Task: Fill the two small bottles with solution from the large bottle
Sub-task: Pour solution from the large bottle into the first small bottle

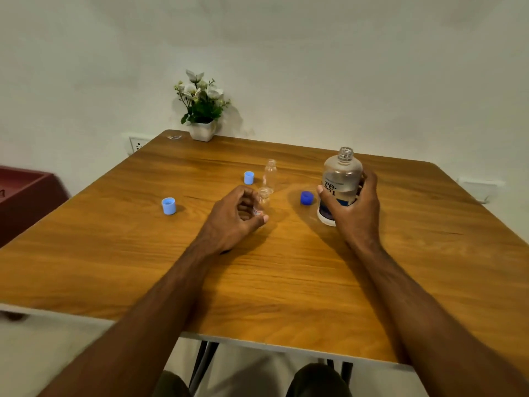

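Note:
The large clear bottle (340,179) stands uncapped on the wooden table (286,282), part full of clear liquid, and my right hand (355,207) is wrapped around its lower half. My left hand (237,216) grips one small clear bottle (262,199), open at the top and upright on the table. The second small bottle (270,174) stands uncapped just behind it, untouched. Two light blue caps (168,206) (249,177) lie to the left. A dark blue cap (306,198) sits between my hands.
A white pot of flowers (202,110) stands at the table's far edge by the wall. A dark red box (25,196) sits off the table's left side. Wall sockets (136,144) show behind the far left corner.

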